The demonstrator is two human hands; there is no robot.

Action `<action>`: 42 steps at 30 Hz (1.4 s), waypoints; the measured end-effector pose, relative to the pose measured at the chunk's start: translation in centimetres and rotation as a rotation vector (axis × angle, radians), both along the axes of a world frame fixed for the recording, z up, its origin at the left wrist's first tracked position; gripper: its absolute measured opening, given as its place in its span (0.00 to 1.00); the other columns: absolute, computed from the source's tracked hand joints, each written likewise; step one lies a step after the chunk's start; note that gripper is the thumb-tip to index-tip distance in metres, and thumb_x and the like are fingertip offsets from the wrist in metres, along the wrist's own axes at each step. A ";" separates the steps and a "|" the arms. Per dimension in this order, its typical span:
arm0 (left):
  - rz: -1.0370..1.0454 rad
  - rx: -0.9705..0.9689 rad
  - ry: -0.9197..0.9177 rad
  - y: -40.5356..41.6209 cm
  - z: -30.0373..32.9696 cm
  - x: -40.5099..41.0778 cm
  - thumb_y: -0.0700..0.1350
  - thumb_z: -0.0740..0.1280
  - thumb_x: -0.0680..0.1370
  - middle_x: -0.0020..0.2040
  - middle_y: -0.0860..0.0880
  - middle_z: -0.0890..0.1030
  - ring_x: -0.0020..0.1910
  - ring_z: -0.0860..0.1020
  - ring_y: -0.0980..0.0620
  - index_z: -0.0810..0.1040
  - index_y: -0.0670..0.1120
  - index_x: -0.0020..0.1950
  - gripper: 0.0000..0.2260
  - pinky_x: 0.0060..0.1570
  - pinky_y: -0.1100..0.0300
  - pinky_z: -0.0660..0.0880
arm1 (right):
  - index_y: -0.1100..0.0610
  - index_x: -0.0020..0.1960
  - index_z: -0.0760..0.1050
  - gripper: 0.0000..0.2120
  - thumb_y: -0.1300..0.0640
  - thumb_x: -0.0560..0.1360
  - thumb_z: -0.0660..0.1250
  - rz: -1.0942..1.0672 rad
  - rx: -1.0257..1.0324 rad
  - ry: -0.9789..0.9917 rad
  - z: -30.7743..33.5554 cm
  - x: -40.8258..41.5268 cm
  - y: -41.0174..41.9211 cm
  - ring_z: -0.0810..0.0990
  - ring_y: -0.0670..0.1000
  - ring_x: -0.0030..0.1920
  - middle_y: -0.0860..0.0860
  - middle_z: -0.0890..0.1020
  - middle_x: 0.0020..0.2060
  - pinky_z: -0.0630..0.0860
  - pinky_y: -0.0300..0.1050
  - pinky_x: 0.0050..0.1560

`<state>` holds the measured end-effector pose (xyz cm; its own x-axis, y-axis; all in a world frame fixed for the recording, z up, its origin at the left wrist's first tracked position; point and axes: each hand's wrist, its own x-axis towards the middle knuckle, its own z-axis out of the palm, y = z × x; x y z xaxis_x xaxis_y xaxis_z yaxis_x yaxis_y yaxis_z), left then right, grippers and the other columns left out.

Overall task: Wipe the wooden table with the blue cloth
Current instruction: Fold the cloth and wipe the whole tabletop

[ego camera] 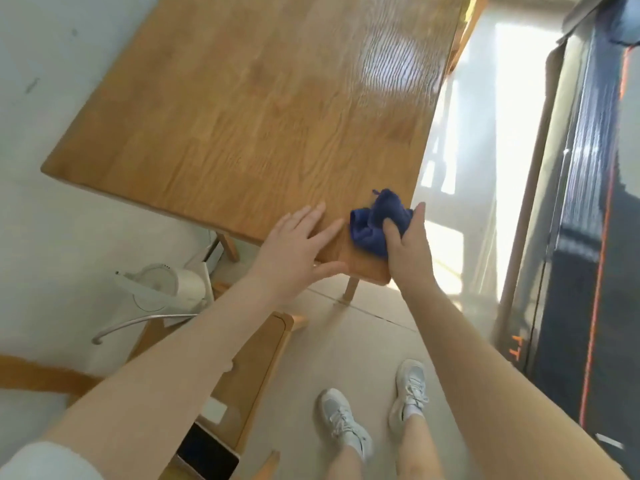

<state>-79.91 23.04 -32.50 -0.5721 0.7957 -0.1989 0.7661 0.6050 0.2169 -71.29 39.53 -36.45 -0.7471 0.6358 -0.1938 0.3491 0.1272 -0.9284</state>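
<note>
The wooden table [242, 109] fills the upper middle of the head view, its near right corner close to me. A bunched blue cloth [375, 221] lies on that corner. My right hand [408, 247] grips the cloth from the right, thumb pressed into its folds, at the table's right edge. My left hand [298, 251] lies flat on the tabletop just left of the cloth, fingers spread and straight, thumb over the near edge.
A wooden bench [252, 368] stands below the table, a phone [207, 455] lying on its near end. A white fan [162, 285] sits on the floor at left. A dark treadmill [581, 202] runs along the right. My white shoes [374, 410] stand on the tiled floor.
</note>
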 end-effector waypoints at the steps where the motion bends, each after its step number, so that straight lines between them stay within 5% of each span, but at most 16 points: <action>1: 0.005 -0.045 0.004 0.1 0.3 0.1 0.69 0.52 0.72 0.77 0.44 0.55 0.75 0.54 0.44 0.59 0.53 0.75 0.36 0.72 0.48 0.53 | 0.61 0.60 0.60 0.16 0.54 0.77 0.59 -0.019 -0.011 -0.041 0.2 -1.5 1.2 0.75 0.54 0.49 0.55 0.74 0.52 0.74 0.49 0.47; 10: 0.261 -0.119 0.039 4.6 2.0 2.2 0.71 0.64 0.59 0.67 0.44 0.67 0.68 0.62 0.41 0.65 0.48 0.69 0.44 0.64 0.48 0.63 | 0.54 0.60 0.62 0.22 0.53 0.72 0.69 0.010 -0.033 -0.088 1.0 0.3 -0.3 0.75 0.48 0.48 0.48 0.73 0.52 0.72 0.36 0.41; 16: 0.321 -0.204 -0.025 5.1 1.7 2.0 0.68 0.70 0.61 0.72 0.45 0.59 0.72 0.55 0.43 0.59 0.51 0.73 0.46 0.69 0.49 0.56 | 0.58 0.61 0.64 0.21 0.51 0.73 0.67 -0.064 -0.017 -0.141 1.0 -4.6 3.1 0.72 0.50 0.52 0.49 0.69 0.52 0.73 0.47 0.53; 23: 0.390 -0.274 -0.145 5.8 3.2 2.3 0.67 0.71 0.62 0.75 0.45 0.54 0.75 0.49 0.43 0.56 0.51 0.75 0.48 0.72 0.49 0.51 | 0.56 0.68 0.60 0.33 0.43 0.69 0.67 -0.103 -0.020 -0.175 0.0 -15.4 13.7 0.73 0.54 0.61 0.54 0.71 0.64 0.73 0.54 0.61; 29: 0.451 -0.344 -0.192 7.0 4.2 2.4 0.65 0.72 0.62 0.75 0.47 0.53 0.75 0.46 0.45 0.55 0.51 0.75 0.48 0.72 0.49 0.51 | 0.58 0.72 0.54 0.35 0.51 0.71 0.68 0.064 -0.046 -0.072 1.0 -9.0 10.0 0.66 0.54 0.67 0.55 0.66 0.68 0.67 0.56 0.66; 34: 0.429 -0.366 -0.151 7.2 4.6 2.5 0.68 0.71 0.61 0.74 0.45 0.57 0.74 0.52 0.45 0.59 0.50 0.74 0.47 0.71 0.49 0.53 | 0.55 0.75 0.45 0.39 0.53 0.74 0.67 0.191 -0.109 -0.179 1.3 -4.1 5.6 0.56 0.55 0.72 0.53 0.56 0.73 0.59 0.59 0.70; 39: 0.375 -0.342 0.021 8.8 5.3 0.9 0.71 0.56 0.66 0.64 0.45 0.73 0.62 0.73 0.45 0.76 0.46 0.61 0.37 0.62 0.49 0.67 | 0.57 0.76 0.42 0.41 0.52 0.75 0.66 0.137 -0.055 -0.141 1.9 -9.7 10.2 0.53 0.56 0.73 0.55 0.53 0.74 0.54 0.52 0.72; 42: 0.382 -0.260 0.022 10.5 5.5 -0.8 0.67 0.58 0.70 0.71 0.43 0.67 0.65 0.71 0.43 0.75 0.44 0.63 0.33 0.63 0.46 0.66 | 0.54 0.76 0.42 0.41 0.50 0.75 0.66 0.095 0.056 -0.171 2.8 -13.6 13.2 0.53 0.58 0.73 0.56 0.51 0.75 0.54 0.55 0.72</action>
<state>-80.67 33.49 -26.99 -0.8210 0.4522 -0.3485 0.4803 0.8771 0.0063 -84.90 52.74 -33.63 -0.7637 0.5772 -0.2892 0.4846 0.2166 -0.8475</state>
